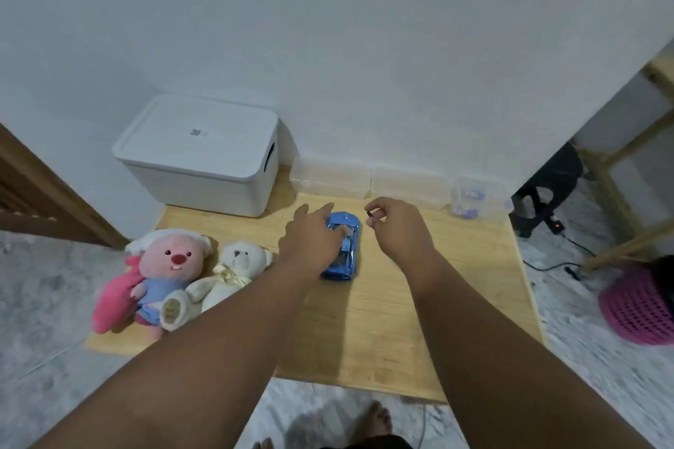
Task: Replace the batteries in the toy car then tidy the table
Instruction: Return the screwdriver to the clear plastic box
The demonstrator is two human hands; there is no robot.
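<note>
A shiny blue toy car [346,251] sits on the low wooden table [419,302], nose toward the wall. My left hand [310,241] lies over its left side with the fingers spread on the roof, covering part of it. My right hand [397,230] hovers just right of the car and pinches a small dark object [369,212] between thumb and forefinger; what it is cannot be told.
A white lidded storage box [204,153] stands at the back left. Three clear plastic containers [408,182] line the wall, the rightmost [474,199] holding small blue items. A pink plush [160,273] and a cream teddy bear [226,277] lie at the table's left. A pink basket [642,306] sits on the floor to the right.
</note>
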